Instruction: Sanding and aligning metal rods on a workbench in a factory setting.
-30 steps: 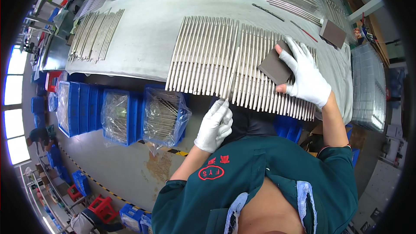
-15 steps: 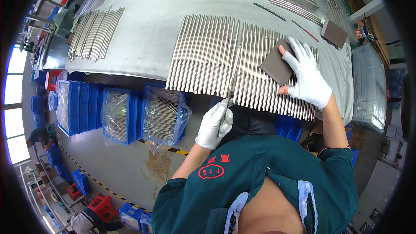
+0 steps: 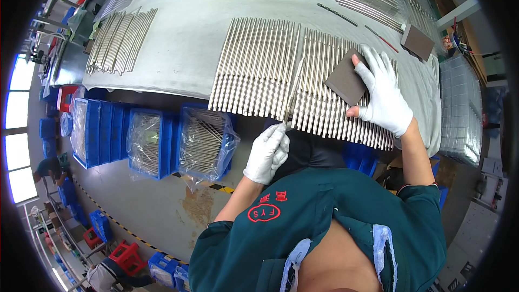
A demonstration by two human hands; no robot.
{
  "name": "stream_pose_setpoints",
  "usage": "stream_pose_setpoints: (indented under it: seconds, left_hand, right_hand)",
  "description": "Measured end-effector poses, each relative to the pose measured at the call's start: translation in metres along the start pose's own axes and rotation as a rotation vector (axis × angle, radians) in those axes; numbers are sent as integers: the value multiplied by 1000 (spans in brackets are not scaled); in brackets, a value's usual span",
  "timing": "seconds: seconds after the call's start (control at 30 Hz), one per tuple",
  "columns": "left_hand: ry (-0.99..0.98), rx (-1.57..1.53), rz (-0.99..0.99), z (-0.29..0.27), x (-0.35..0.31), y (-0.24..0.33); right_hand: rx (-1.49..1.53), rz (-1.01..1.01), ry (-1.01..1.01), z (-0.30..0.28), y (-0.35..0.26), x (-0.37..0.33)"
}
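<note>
A row of slim, shiny metal rods (image 3: 254,65) lies side by side on the cloth-covered table, split by a narrow gap from a second row of metal rods (image 3: 319,92) to its right. At the near end of that gap, my left hand (image 3: 267,154), in a white glove, is closed with its fingertips on the end of one metal rod (image 3: 294,89). My gloved right hand (image 3: 386,94) grips a flat, square grey-brown sanding sponge (image 3: 346,79) by its right side, with bare thumb and fingertip showing. The sponge rests across the right-hand rods.
Another group of rods (image 3: 121,40) lies at the table's left. Behind the right row are a drill bit (image 3: 336,14), a thin red-handled tool (image 3: 381,39) and a second grey-brown block (image 3: 417,42). Blue bins (image 3: 207,140) lined with plastic stand below the table's front edge.
Both hands keep nearly the same places and grips. The whole view has shifted very slightly.
</note>
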State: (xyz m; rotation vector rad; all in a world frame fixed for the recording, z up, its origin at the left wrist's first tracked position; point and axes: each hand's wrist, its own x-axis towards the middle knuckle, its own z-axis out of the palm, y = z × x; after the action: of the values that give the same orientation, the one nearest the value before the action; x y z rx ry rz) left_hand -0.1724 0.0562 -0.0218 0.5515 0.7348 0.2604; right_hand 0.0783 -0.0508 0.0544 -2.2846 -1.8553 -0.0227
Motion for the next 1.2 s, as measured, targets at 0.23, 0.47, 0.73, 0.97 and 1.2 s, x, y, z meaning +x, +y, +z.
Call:
stream_pose_setpoints:
  seconds: [0.23,0.47,0.73,0.97,1.2]
  left_hand:
    - [-4,59,-5,4,-3,4]
    - [27,97,63,2,-2,-2]
    - [-2,10,32,5,-1,2]
    - [-11,27,26,6,-1,1]
    - [115,154,99,13,-4,1]
  right_hand:
    - [-78,-10,-29,4,-1,0]
    - [-59,73,-68,0,-5,1]
    - [94,87,-86,-23,-30,20]
    - [-12,-308,-16,-11,-54,53]
    - [16,-280,-5,-9,-59,50]
